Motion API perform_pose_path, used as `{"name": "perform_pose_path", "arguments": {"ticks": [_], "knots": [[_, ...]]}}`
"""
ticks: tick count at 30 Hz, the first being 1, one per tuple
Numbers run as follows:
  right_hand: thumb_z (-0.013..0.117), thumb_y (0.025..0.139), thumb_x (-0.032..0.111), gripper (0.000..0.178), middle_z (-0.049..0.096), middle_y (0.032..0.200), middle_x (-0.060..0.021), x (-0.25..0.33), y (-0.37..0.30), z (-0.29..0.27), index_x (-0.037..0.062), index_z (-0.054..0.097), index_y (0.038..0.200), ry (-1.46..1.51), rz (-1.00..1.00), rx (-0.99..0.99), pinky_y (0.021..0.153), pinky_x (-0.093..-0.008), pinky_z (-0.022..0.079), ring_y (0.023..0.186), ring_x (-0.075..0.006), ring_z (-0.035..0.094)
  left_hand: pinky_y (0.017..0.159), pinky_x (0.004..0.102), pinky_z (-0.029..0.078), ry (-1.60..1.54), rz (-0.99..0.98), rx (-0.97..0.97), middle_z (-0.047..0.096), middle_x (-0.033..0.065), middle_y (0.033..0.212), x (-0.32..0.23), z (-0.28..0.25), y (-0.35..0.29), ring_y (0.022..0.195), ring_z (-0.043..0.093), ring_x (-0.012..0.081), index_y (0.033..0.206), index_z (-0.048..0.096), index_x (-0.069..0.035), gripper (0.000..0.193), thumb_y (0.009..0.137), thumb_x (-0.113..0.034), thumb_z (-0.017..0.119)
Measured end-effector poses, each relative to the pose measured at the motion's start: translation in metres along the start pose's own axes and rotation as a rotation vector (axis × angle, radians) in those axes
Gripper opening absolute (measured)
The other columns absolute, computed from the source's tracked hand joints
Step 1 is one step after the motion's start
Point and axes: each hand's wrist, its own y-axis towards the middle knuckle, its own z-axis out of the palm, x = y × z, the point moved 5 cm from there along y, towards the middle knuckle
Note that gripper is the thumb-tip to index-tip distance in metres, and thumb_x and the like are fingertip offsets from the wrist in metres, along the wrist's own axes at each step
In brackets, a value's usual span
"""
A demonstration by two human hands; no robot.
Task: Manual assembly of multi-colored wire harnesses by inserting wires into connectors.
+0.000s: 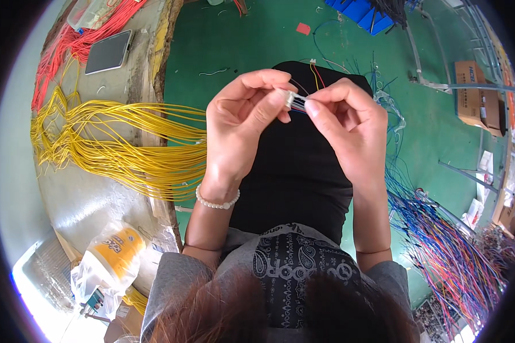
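Above my lap, a small white plug connector [292, 100] is pinched between the thumb and fingers of my left hand [243, 108]. Thin wires, some dark and one bluish, run from the connector toward my right hand [349, 117]. Its thumb and forefinger are closed on those wires [304, 106] close to the connector. Fingertips hide part of the connector, and how far each wire sits in it cannot be seen. Just beyond my hands, red and yellow wires [316, 74] end in another small white connector [313, 61] at the far edge of my lap.
Long yellow wires [149, 166] spread over the worn table [80, 200] on my left, with red wires [68, 51], a dark tablet [109, 52] and a bagged yellow-and-white tub [111, 257]. A big multicoloured wire bundle [446, 251] hangs at right. Cardboard boxes [478, 97] and blue bins [363, 14] stand farther off.
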Motion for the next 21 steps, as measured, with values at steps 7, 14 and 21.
{"name": "perform_pose_path", "arguments": {"ticks": [7,14,21], "knots": [[0.065,0.082,-0.006,0.006,0.054,0.078,0.0001,0.0,0.0,-0.002,-0.0011,0.062,0.083,0.064,-0.02,-0.069,0.056,-0.0172,0.035,0.065,-0.003,0.047,0.07,0.0247,0.05,-0.054,0.018,0.014,0.065,0.0114,0.098,-0.001,-0.002,0.002,0.078,0.058,0.0123,0.105,0.061,0.005,0.017,0.09,0.0,0.059],[0.067,0.08,-0.007,0.008,0.053,0.078,0.0012,0.004,0.001,0.0,-0.001,0.061,0.082,-0.057,-0.074,-0.066,0.055,-0.0175,0.033,0.063,-0.0025,0.044,0.07,0.0234,0.051,0.108,0.091,0.031,0.064,0.0105,0.1,-0.009,0.002,-0.002,0.083,0.059,0.0112,0.104,0.061,0.005,0.016,0.088,0.002,0.061],[0.066,0.078,-0.009,0.011,0.05,0.076,0.0023,0.009,-0.003,0.001,-0.0005,0.06,0.079,-0.151,-0.049,-0.076,0.053,-0.0173,0.031,0.06,-0.0015,0.04,0.071,0.0229,0.052,0.157,0.124,0.066,0.063,0.0097,0.1,-0.015,0.004,-0.003,0.086,0.06,0.0108,0.102,0.061,0.005,0.015,0.088,0.002,0.062]]}}
